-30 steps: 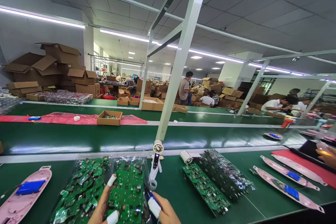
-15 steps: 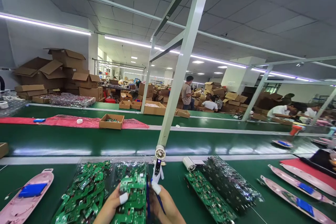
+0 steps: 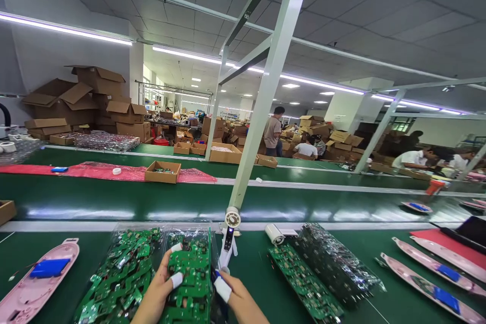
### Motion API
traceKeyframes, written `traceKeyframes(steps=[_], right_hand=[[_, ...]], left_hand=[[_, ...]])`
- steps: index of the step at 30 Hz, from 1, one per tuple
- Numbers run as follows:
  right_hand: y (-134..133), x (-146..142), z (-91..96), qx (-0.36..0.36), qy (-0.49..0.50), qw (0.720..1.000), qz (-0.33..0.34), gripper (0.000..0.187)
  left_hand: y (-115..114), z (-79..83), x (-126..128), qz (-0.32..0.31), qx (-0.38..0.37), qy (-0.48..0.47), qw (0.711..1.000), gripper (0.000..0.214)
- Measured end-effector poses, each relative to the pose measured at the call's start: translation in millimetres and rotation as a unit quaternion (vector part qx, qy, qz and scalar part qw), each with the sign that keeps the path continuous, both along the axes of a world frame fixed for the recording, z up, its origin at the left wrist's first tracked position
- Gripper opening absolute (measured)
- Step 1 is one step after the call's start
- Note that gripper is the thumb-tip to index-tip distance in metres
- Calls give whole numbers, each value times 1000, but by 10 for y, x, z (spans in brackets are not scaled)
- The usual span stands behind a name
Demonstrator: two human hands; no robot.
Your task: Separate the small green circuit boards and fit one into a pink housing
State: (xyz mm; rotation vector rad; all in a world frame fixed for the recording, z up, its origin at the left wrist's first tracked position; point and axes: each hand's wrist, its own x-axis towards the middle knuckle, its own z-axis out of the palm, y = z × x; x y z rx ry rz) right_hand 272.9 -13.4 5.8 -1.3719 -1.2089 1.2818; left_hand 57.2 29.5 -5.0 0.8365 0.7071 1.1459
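Note:
My left hand, with white covers on two fingertips, grips the left side of a green circuit board panel. At the panel's right edge, my right hand is closed, its thumb wrapped in white. It pinches a dark blue-handled tool, mostly hidden, so its kind cannot be made out. Left of the panel lies a heap of separate green circuit boards in a clear plastic tray. A second clear tray lies under and behind the panel.
A white device with a round head stands beyond my hands. To the right lie another green panel and a plastic-covered dark stack. Pink shells with blue packs lie at left and right. A slanted metal post rises ahead.
A covered left fingertip now shows higher on the panel's left edge. My right thumb has turned and shifted slightly lower, and less of the blue handles shows. The view has shifted slightly.

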Motion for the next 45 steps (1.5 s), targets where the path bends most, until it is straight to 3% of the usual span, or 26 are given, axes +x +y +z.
traceKeyframes(steps=[7, 12, 18, 24, 27, 30, 33, 38, 41, 45], right_hand=[[-44, -123, 8, -57, 145, 988, 4, 84], [-68, -100, 100, -41, 83, 996, 7, 76], [-67, -58, 49, -6, 14, 1000, -26, 66], [-36, -215, 27, -65, 212, 975, 3, 56], [14, -308, 105, -75, 296, 952, 15, 49], [79, -338, 142, -74, 305, 949, 21, 49], [115, -286, 77, -66, 227, 971, 27, 61], [-17, -87, -68, -52, 14, 999, 0, 89], [-128, -27, -11, 6, -98, 995, -11, 82], [-162, -56, 152, 115, -239, 961, 83, 55]], left_hand=[[-29, 139, -19, 20, -44, -39, 998, 87], [-80, 198, -39, 57, -21, -2, 998, 76], [-172, 272, -54, 40, 1, 41, 998, 81], [-118, 361, 10, 42, -14, 35, 998, 82], [-8, 261, 68, 54, -23, 10, 998, 69], [92, 120, 85, 55, -22, -4, 998, 50], [139, 86, 33, 57, -8, 20, 998, 40], [89, 265, -99, 91, 17, 64, 994, 46], [19, 357, -113, 99, 35, 90, 990, 45], [-51, 394, -83, 110, 53, 115, 986, 40]])
